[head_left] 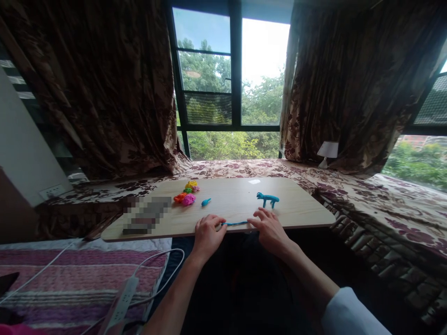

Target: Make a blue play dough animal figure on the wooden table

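Note:
A thin blue modelling-clay strip (237, 223) lies near the table's front edge, stretched between my two hands. My left hand (208, 231) is closed over the strip's left end, fingers bent together. At the right end, my right hand (268, 228) touches the strip with a fingertip, its fingers apart. Just beyond my right hand stands a blue clay animal figure (268, 199) on four legs. A small blue clay lump (206, 202) with a pointed tip sits beyond my left hand.
On the wooden tabletop (230, 195) are pink (189, 199), orange (179, 197), green and yellow (191, 184) clay lumps. A blurred-out dark item (148, 215) lies at left, a white scrap (254, 182) at the back. A power strip (120, 302) with cable is at lower left.

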